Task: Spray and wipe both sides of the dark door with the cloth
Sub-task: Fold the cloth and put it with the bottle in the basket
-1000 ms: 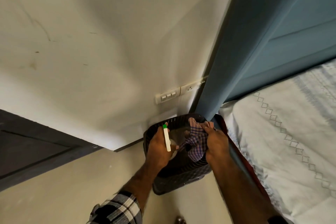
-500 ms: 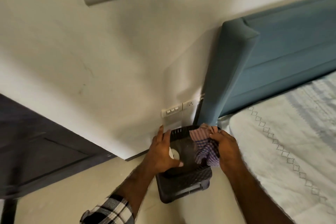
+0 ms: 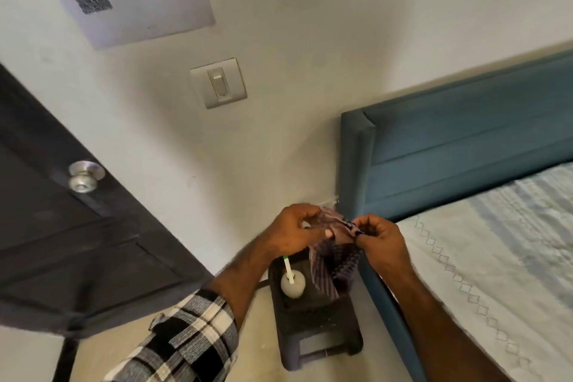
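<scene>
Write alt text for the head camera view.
Both hands, left hand and right hand, pinch a checked cloth above a dark basket that holds a white spray bottle. The dark door stands at left, a bed at right.

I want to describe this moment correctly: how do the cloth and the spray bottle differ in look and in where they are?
The cloth is checked, soft and crumpled; the spray bottle is pale, rounded and rigid, with a white and green nozzle. The left hand and right hand pinch the cloth, lifted above the dark basket; the spray bottle is in no hand and lies inside the basket. Both are near the basket.
</scene>
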`<state>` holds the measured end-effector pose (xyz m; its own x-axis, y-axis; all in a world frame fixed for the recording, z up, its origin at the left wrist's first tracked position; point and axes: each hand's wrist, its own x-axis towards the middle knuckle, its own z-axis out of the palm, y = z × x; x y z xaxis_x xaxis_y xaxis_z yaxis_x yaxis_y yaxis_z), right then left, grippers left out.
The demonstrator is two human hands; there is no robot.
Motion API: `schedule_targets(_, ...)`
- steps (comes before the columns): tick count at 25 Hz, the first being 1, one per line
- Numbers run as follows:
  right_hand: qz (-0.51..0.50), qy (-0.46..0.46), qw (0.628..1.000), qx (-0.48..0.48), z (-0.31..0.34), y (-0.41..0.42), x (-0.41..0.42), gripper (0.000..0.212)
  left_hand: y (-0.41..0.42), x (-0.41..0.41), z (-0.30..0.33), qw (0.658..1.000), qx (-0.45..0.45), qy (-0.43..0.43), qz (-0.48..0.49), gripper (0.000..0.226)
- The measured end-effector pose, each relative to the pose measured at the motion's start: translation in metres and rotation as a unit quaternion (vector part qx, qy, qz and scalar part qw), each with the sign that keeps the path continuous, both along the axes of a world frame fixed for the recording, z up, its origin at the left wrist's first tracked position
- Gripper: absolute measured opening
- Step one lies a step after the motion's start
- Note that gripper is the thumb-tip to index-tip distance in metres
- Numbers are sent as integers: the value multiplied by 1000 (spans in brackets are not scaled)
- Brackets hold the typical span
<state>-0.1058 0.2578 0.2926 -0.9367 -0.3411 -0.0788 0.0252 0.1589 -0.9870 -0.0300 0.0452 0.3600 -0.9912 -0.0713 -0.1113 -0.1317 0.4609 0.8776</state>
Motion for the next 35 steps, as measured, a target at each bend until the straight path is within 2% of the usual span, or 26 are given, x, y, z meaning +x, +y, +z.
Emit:
schedule_targets(3, 56, -16, 997, -44, 6, 12, 2, 37, 21, 7, 26, 999, 24, -3, 31, 9)
schedule_targets(5, 119, -25, 992, -37, 8, 16, 7, 45, 34, 17, 46, 996, 41, 14, 72, 16)
schedule_targets(8, 146, 18, 989, 15, 11, 11, 17, 25, 34, 41, 76, 989, 86, 44, 108, 19)
schedule_targets(10, 128, -15, 991, -24, 20, 10, 16, 15, 18, 58, 89, 987, 99, 48, 115, 17)
schedule_targets(12, 128, -43, 987, -82, 38, 14, 10, 15, -2, 78, 95, 985, 120, 33, 120, 17)
schedule_targets(14, 162, -66, 976, -128, 62, 17, 7, 18, -17, 98, 93, 983, 144, 0, 114, 31)
schedule_targets(16, 204, -50, 972, -109, 88, 11, 8, 20, -18, 115, 87, 979, 170, -52, 97, 31)
schedule_targets(17, 225, -31, 971, -80, 100, 4, 10, 19, -16, 119, 83, 980, 161, -80, 90, 31)
schedule_targets(20, 263, 39, 964, 15, 120, -12, 10, 16, -8, 122, 66, 988, 44, -111, 94, 31)
schedule_targets(23, 245, 66, 963, 91, 129, -8, -1, 16, -11, 121, 63, 989, -36, -96, 105, 21)
schedule_targets(25, 244, 63, 961, 111, 127, 0, -9, 14, -14, 120, 67, 986, -114, -78, 98, 12)
schedule_targets(27, 254, 65, 958, 114, 123, 8, -14, 15, -19, 119, 72, 981, -155, -58, 102, 10)
schedule_targets(30, 264, 40, 960, 91, 116, 15, -21, 13, -29, 122, 79, 982, -97, -44, 156, 15)
schedule_targets(35, 250, -67, 964, -58, 121, 21, -28, 12, -42, 135, 94, 981, 75, -21, 178, 21)
